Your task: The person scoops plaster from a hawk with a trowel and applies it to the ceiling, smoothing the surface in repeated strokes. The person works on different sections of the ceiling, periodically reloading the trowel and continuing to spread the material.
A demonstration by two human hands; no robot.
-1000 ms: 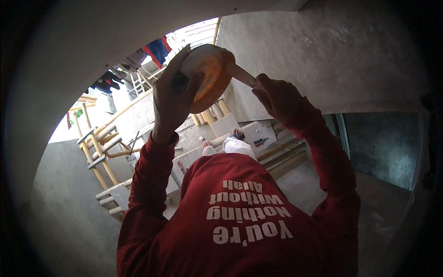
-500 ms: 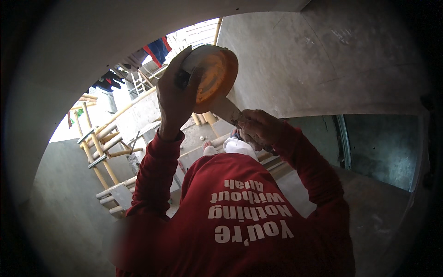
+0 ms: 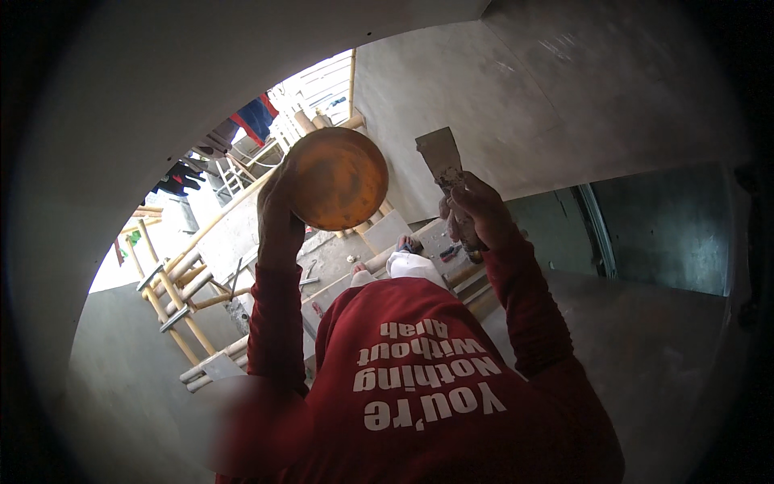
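My left hand point(image 3: 276, 219) is closed on the left edge of a round orange bowl point(image 3: 337, 179), its surface smeared with grey-brown stains. Most of the fingers are hidden by the bowl. Over to the right, my right hand point(image 3: 481, 211) grips a putty knife point(image 3: 440, 156) by its handle. The wide flat blade points upward, with pale crumbly residue where it meets the handle. Blade and bowl are apart, with a gap between them.
Grey plastered walls point(image 3: 516, 97) rise ahead and to the right. Below are my feet, a platform with wooden poles point(image 3: 173, 302), and tools point(image 3: 450, 252). Clothes point(image 3: 256, 119) hang in the bright opening at the upper left. A metal-edged recess point(image 3: 598, 230) is at the right.
The putty knife has come away from the bowl and moved right, its blade now pointing up. The bowl has turned and shifted a little left and down.
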